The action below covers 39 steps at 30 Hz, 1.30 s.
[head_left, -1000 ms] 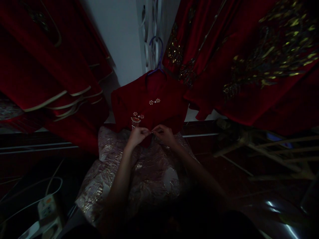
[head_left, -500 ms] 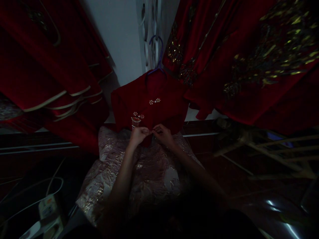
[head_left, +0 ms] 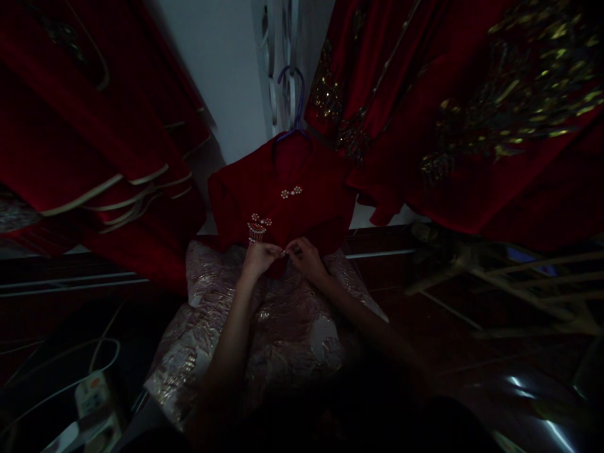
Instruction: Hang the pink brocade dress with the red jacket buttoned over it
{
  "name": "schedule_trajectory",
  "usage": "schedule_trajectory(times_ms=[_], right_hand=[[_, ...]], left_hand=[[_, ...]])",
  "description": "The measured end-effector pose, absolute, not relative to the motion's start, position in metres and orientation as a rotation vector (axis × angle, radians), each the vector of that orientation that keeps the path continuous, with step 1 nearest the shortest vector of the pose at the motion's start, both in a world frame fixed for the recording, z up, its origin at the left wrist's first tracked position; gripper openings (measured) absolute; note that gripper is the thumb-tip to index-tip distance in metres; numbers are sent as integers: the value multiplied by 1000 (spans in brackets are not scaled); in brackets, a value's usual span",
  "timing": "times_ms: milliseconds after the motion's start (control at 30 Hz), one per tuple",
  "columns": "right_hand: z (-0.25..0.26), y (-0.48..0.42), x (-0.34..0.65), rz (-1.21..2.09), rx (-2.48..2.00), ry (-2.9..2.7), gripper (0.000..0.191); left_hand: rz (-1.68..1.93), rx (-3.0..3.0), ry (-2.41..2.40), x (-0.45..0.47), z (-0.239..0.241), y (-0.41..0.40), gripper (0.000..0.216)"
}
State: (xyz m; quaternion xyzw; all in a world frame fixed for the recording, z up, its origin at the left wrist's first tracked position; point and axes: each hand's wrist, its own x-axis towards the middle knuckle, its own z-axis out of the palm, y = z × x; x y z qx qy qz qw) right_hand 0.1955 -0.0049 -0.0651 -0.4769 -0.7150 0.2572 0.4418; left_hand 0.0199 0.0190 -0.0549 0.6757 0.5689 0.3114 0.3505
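A red jacket (head_left: 321, 182) with a stand-up collar hangs in front of me from a purple hanger (head_left: 300, 104). Beaded flower ornaments (head_left: 291, 192) sit below its neckline, and a fan-shaped brooch with dangling beads (head_left: 257, 230) is on its left side. At the jacket's lower front, my left hand (head_left: 260, 258) and my right hand (head_left: 306, 257) meet fingertip to fingertip, both pinched. A tiny pale bead-like thing shows between the fingertips; the dark hides its exact kind. Below the jacket spreads a pinkish brocade skirt (head_left: 278, 314) with shiny threads.
Red garments with pale piping (head_left: 117, 145) hang on the left. Another red garment with gold sequins (head_left: 472, 170) hangs on the right. A wooden rack (head_left: 514, 283) stands at lower right, a power strip (head_left: 92, 396) with a cable at lower left. Behind is a white wall (head_left: 226, 75).
The whole view has shifted very slightly. Both hands stay pinched together at the same spot on the jacket, with only small finger movement.
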Motion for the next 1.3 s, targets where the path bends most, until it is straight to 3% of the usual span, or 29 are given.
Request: schedule_trajectory(times_ms=[233,400,467,600,733,833,1067,1300], right_hand=[[-61,-7,194,562,-1185,-1878,9],[-46,3,218,638,-1314,-1914,31],[-35,7,232,636,-1337,-1879,30],[-12,10,252,624,-1315,-1733,19],[-2,11,257,622,-1289,-1647,26],[-8,11,253,661,-1284,-1653,31],[-42,12,234,853,-1167,-1953,30],[-52,6,224,857,-1154,-1949,36]], left_hand=[[793,1762,1428,22,-51,17,17],[1060,1674,1342,13,-54,25,20],[1104,1675,1379,6,-50,26,22],[983,1766,1320,4,-43,21,21],[774,1901,1275,17,-49,17,25],[685,1952,1364,25,-55,16,31],[755,2045,1399,24,-52,15,12],[725,2166,1464,26,-45,17,15]])
